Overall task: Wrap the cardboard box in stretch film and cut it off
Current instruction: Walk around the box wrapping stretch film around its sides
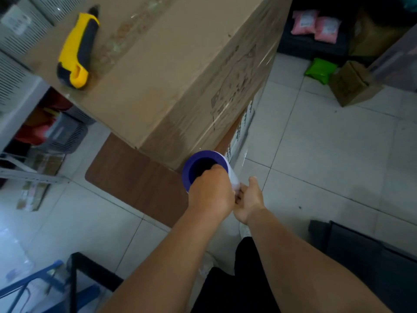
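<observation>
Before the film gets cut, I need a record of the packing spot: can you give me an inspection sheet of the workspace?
Surface: brown wooden table carrying the box; pale tiled floor around it.
Job's things: cardboard box, its right side already glossy with film; stretch film roll with blue core at the box's near corner; yellow and black utility knife lying on the box top.
Clutter: pink packets, green packet and a small carton at far right.
Grippers: left hand gripping the roll's top end; right hand beside it at the roll.
Cables: nothing seen.
Surroundings: grey perforated crates at left; blue frame at lower left.
</observation>
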